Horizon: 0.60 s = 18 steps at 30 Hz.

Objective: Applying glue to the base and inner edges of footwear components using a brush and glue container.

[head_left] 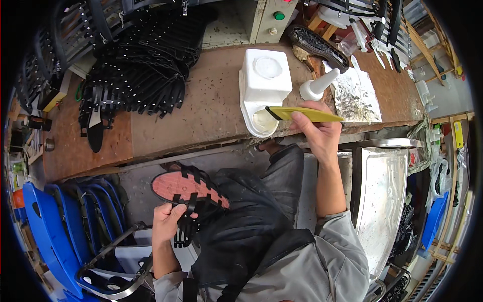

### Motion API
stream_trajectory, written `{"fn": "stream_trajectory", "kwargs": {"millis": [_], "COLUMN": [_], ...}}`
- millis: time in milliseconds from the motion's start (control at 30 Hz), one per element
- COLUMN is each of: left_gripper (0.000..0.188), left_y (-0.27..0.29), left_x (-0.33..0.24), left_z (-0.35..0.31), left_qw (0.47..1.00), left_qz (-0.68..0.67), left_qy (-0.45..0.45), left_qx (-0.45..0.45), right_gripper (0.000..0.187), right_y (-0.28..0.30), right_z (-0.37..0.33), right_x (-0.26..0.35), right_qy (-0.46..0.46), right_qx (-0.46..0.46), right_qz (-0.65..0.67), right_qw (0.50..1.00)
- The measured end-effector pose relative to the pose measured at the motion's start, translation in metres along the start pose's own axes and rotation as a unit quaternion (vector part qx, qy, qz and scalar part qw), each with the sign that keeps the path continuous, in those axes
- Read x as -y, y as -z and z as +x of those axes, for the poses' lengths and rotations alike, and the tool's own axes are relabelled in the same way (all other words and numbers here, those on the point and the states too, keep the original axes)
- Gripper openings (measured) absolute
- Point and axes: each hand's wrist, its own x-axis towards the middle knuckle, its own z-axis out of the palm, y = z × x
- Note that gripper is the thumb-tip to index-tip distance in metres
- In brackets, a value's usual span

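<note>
My right hand (322, 133) grips a brush (283, 112) by its flat yellow handle. The dark tip reaches over the round opening of a white plastic dispenser (250, 93), at or just above the whitish contents; I cannot tell whether it touches them. Over my lap, my left hand (167, 221) is closed on a strappy black sandal (187, 187) with a reddish-pink insole, its rounded end pointing left. The fingers wrap the straps along its near side. A white cone-nozzled bottle (322, 85) stands to the right of the dispenser.
Black studded strap uppers (138, 65) lie heaped on the workbench (211, 95). A dark sole (319, 46) and stained paper (359, 100) are at the back right. Blue chairs (53, 226) stand lower left. A metal-framed seat (382, 191) is beside my right arm.
</note>
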Motion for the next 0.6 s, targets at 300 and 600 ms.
{"fn": "stream_trajectory", "kwargs": {"millis": [300,600], "left_gripper": [0.018,0.015], "left_y": [-0.041,-0.047], "left_x": [-0.040,-0.033], "left_z": [0.054,0.064], "left_qw": [0.974,0.954], "left_qz": [0.164,0.216], "left_qy": [-0.154,-0.201], "left_qx": [-0.028,-0.046], "right_gripper": [0.026,0.020], "right_y": [0.025,0.022], "right_z": [-0.025,-0.038], "right_x": [-0.043,-0.072], "right_qy": [0.197,-0.204], "right_qx": [0.166,-0.124], "right_qz": [-0.306,0.102], "right_qw": [0.916,0.966]}}
